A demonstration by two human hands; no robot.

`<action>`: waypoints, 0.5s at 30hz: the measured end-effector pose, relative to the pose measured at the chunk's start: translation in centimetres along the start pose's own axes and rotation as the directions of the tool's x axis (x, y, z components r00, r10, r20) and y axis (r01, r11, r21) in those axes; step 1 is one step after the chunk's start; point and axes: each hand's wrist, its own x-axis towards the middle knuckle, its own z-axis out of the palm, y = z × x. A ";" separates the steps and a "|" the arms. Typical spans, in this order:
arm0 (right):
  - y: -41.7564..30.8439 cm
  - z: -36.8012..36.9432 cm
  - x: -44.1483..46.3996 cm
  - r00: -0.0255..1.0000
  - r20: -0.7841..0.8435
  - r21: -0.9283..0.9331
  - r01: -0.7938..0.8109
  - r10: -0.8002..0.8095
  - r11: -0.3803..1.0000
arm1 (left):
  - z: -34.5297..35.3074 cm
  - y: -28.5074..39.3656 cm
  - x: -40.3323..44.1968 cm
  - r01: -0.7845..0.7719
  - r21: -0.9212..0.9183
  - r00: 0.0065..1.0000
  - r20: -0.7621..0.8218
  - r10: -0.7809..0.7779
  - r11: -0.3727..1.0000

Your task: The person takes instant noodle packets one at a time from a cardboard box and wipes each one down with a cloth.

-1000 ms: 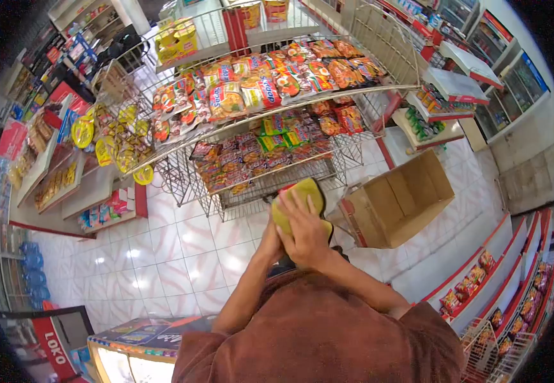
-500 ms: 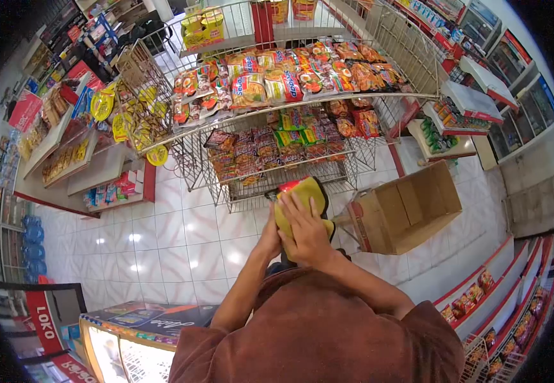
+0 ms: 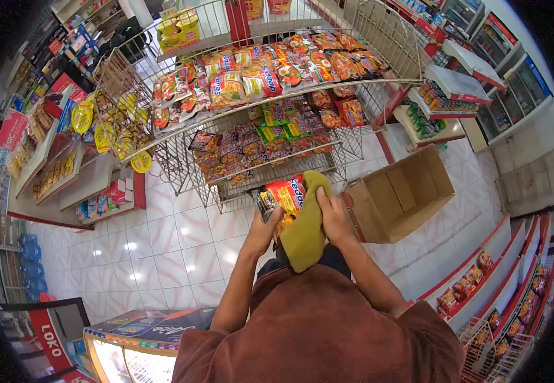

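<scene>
Between my hands is a red and black instant noodle packet [image 3: 283,195], its right part covered by a yellow-green cloth [image 3: 305,236]. My left hand [image 3: 265,226] grips the packet's lower left edge, thumb on its front. With my right hand [image 3: 335,220] I hold the cloth at its right side; whether those fingers also pinch the packet beneath is hidden. Just beyond is a two-tier wire rack. Its top tier carries rows of noodle packets [image 3: 245,83], and more packets [image 3: 245,150] lie in the lower basket [image 3: 270,169].
To the right an open cardboard box [image 3: 398,195] stands near the rack. A shelf with snack packs [image 3: 60,172] is at the left, red-edged shelves [image 3: 475,277] at the lower right. A lit display freezer [image 3: 130,345] sits at lower left, on white floor tiles [image 3: 155,255].
My right hand has moved from lying flat over the cloth to gripping its right side. The packet's front now shows. The view has shifted slightly, so the rack appears farther left.
</scene>
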 end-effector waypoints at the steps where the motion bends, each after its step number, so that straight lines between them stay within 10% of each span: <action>1: 0.1 -0.1 0.0 0.995 -0.027 0.098 -0.088 0.091 0.991 | 0.3 0.2 0.0 0.003 0.000 1.000 0.003 -0.003 1.000; 4: 1.7 0.1 -0.2 0.997 -0.011 0.294 -0.067 0.073 0.954 | 1.9 0.9 0.4 -0.410 0.245 0.897 -0.068 0.438 0.878; 9: 2.9 1.9 -1.2 0.997 0.024 0.330 0.062 -0.074 0.942 | 2.7 0.0 1.2 -0.539 0.202 0.825 -0.067 0.561 0.818; 12: 1.1 3.8 -2.8 0.939 0.119 -0.041 0.330 -0.324 0.943 | 2.0 -1.2 0.6 -0.175 -0.379 0.934 0.227 0.274 0.909; 15: 0.6 3.2 -2.4 0.825 0.272 -0.317 0.563 -0.496 0.763 | 2.2 0.8 -2.4 0.065 -0.513 0.984 0.177 0.032 0.856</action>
